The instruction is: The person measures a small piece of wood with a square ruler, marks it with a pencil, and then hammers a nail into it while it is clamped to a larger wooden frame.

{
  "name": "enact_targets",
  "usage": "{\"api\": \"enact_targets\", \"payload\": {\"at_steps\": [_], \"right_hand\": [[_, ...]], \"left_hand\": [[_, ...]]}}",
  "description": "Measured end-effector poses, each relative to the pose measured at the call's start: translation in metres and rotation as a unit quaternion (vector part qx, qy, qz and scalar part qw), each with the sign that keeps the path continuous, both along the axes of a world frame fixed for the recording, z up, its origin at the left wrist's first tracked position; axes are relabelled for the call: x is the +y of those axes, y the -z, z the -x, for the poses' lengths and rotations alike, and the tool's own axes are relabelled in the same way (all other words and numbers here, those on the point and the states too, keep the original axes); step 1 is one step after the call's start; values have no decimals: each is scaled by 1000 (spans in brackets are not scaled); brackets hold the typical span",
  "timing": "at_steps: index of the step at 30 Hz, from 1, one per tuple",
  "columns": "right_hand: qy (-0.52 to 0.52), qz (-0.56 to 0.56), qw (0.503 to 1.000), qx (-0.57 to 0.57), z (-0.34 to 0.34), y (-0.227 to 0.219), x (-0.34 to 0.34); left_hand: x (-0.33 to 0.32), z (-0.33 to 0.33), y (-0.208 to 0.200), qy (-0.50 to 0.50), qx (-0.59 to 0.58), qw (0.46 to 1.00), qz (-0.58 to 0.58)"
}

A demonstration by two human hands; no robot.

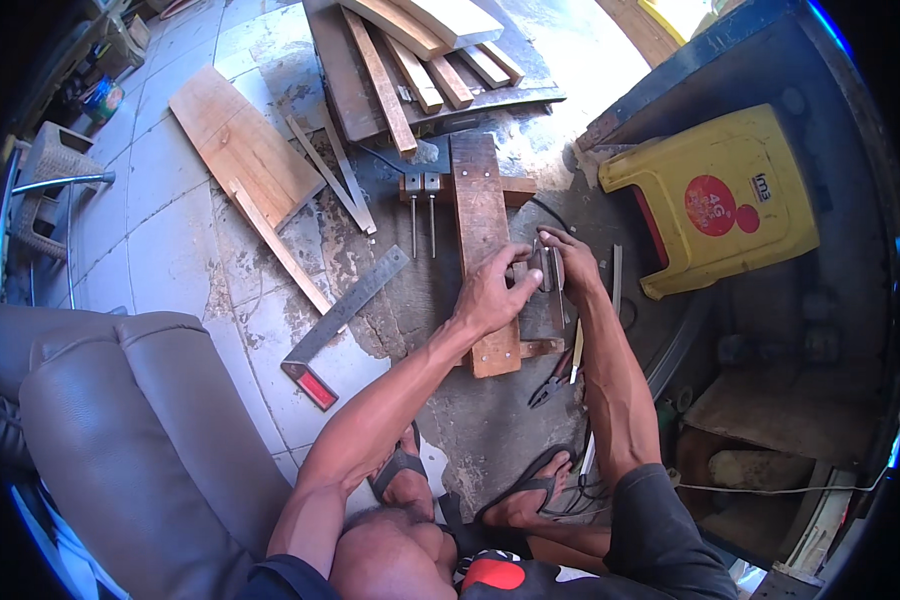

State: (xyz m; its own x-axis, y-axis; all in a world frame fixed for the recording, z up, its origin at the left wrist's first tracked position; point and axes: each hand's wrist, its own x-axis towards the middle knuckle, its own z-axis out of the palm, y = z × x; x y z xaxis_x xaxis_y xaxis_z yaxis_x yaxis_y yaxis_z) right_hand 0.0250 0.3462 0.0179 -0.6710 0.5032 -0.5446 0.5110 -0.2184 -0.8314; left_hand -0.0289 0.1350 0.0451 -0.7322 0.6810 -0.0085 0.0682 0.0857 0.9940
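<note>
Glare bleaches upper floor (578, 65); right side dim; edges bend.

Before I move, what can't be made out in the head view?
1) Head view: small grey metal piece between the left hand and right hand; they hide its full outline.
2) Head view: pale wooden boards; the top edge cuts off their far ends.
3) Head view: grey-brown padded chair; the dark lens rim cuts off its left side.

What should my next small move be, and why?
Perhaps steady the metal piece before shifting your fingers: your left hand and right hand are both at it, near the plank's right edge, and your fingers partly hide how it sits.
</note>
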Motion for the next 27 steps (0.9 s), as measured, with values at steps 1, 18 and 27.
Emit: {"api": "enact_targets", "payload": {"at_steps": [1,18,27], "right_hand": [[0,2,1000,4,0,2,1],[-25,-55,998,-20,2,9,6],[21,10,999,-39,6,-7,-12]], "left_hand": [[1,2,1,8,24,1000,6],[10,-100,-9,-61,-243,968,-29],[24,-77,4,30,-428,888,-168]]}}
